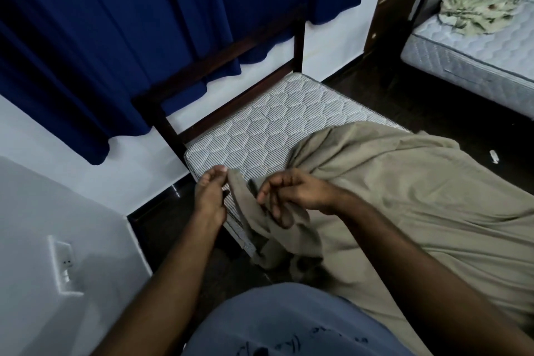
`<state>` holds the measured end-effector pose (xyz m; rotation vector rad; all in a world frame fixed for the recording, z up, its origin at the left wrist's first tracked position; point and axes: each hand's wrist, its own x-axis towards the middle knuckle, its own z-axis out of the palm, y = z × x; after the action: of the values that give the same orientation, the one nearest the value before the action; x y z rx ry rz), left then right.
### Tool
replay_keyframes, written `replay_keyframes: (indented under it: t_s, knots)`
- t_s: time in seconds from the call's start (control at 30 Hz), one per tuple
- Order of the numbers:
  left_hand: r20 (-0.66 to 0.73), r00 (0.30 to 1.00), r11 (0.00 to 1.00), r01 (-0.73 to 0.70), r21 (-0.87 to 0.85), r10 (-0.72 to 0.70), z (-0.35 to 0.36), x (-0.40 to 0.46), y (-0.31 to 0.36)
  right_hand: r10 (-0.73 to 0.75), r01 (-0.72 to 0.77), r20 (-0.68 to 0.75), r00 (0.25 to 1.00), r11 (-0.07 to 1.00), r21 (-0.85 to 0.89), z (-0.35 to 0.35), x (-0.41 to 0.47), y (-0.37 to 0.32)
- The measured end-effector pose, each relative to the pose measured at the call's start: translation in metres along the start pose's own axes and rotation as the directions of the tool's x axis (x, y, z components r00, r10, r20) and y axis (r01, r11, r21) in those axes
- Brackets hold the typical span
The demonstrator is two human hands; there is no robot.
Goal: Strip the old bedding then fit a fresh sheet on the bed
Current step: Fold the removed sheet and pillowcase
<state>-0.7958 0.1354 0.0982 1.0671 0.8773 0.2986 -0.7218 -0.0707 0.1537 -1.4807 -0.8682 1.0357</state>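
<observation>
1. The bed has a dark wooden frame and carries a quilted, striped mattress; its far-left part is bare.
2. A tan sheet lies spread over the near and right part of the mattress, wrinkled, with its corner bunched and hanging over the near-left mattress edge toward the floor.
3. The left hand is at the mattress's near-left corner, its thumb and fingertips pinching the edge of the sheet's corner.
4. The right hand is just beside it to the right, on the bunched sheet corner, fingers loosely curled with cloth gathered under them; the two hands are near but apart.
5. A second mattress stands on the floor at far right, and on it lies a crumpled heap of pale green patterned bedding.
6. Dark blue curtains hang on the wall behind the bed's headboard.
7. A white wall socket sits on the near-left wall.
8. A small white object lies on the dark floor between the two mattresses; I cannot tell what it is.
</observation>
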Motion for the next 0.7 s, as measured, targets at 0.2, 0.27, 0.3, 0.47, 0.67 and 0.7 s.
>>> replay_keyframes:
  t_s: [0.2, 0.27, 0.3, 0.47, 0.67, 0.7]
  knots:
    - [0.197, 0.976, 0.899, -0.001, -0.438, 0.097, 0.036, -0.016, 0.047, -0.139, -0.067, -0.287, 0.948, 0.793, -0.605, -0.025, 0.02, 0.022]
    - [0.295, 0.947, 0.884, 0.025, -0.467, 0.129, 0.044, -0.031, 0.059, -0.236, -0.054, -0.493, 0.837, 0.861, -0.505, -0.032, 0.027, 0.024]
    - [0.345, 0.927, 0.888, 0.029, -0.459, 0.148, 0.047, -0.038, 0.064, -0.295, -0.024, -0.565, 0.771, 0.873, -0.487, -0.036, 0.031, 0.024]
    - [0.684, 0.715, 0.938, 0.122, -0.323, 0.142, 0.046, -0.053, 0.079, -0.281, 0.056, -0.296, 0.913, 0.805, -0.591, -0.055, 0.058, 0.013]
    - [0.822, 0.566, 0.966, 0.176, -0.189, 0.058, 0.026, -0.028, 0.098, -0.223, -0.034, -0.251, 0.942, 0.681, -0.732, -0.023, 0.097, -0.014]
    - [0.826, 0.561, 0.967, 0.181, -0.182, 0.051, 0.02, -0.023, 0.101, -0.278, -0.052, -0.333, 0.901, 0.692, -0.72, -0.018, 0.101, -0.019]
